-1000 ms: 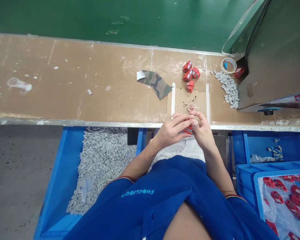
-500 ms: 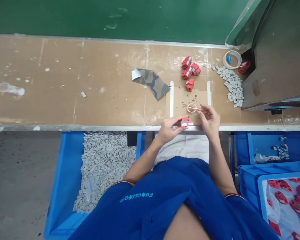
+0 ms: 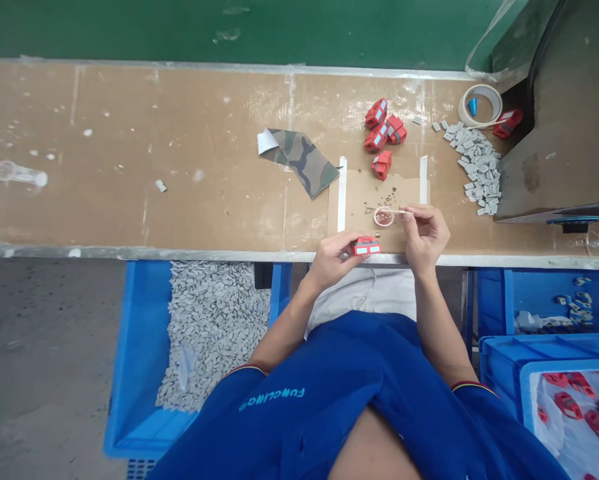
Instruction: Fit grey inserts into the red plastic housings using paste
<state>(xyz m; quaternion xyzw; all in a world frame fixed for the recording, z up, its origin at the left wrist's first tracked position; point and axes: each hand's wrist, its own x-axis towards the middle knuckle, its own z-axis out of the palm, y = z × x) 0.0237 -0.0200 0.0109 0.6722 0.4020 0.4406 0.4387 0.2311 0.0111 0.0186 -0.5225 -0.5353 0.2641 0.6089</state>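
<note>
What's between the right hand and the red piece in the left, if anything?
Nothing visible blocks the gap from the right hand, pinching a thin stick, to the red piece in the left hand. A small round dish and a tiny bit sit close by on the bench.

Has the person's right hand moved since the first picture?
Yes: judged against the small round dish, the right hand has moved rightward and slightly forward.

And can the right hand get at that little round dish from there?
Probably yes: the right hand pinches a thin pale stick whose far end seems to reach over the small round dish, and nothing visible stands between them.
</note>
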